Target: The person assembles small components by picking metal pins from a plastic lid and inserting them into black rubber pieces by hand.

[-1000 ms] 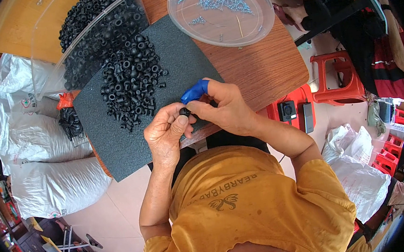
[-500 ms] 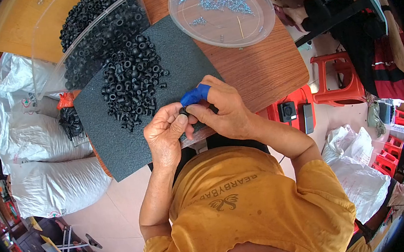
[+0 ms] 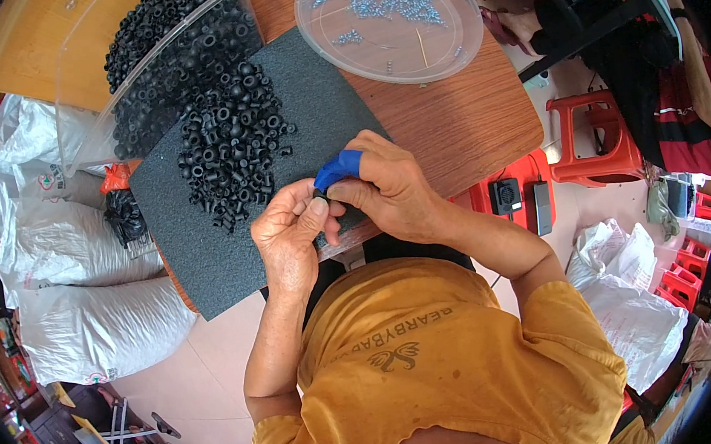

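A small black rubber part [image 3: 319, 194] is pinched between the thumb and fingers of my left hand [image 3: 290, 228], just above the near edge of the mat. My right hand [image 3: 391, 186] meets it there, with a blue wrap [image 3: 338, 169] round the forefinger. That finger and the thumb close on the same part, which they mostly cover. Beyond my hands, a heap of like black rubber parts [image 3: 232, 144] lies on the dark grey mat [image 3: 321, 84]. A clear tub [image 3: 80, 120] tipped toward the heap holds many more.
A round clear tray [image 3: 340, 56] with small blue-silver pieces sits on the wooden table [image 3: 457, 118]. White sacks [image 3: 101, 332] are stacked at left. On the right stand red stools [image 3: 592, 143], one bearing a black device [image 3: 505, 196]. Another person's arm [image 3: 704, 86] shows at far right.
My right hand has shifted slightly left, and its wrapped forefinger now bends down over the black rubber part, covering more of it. My left hand stays nearly in place.
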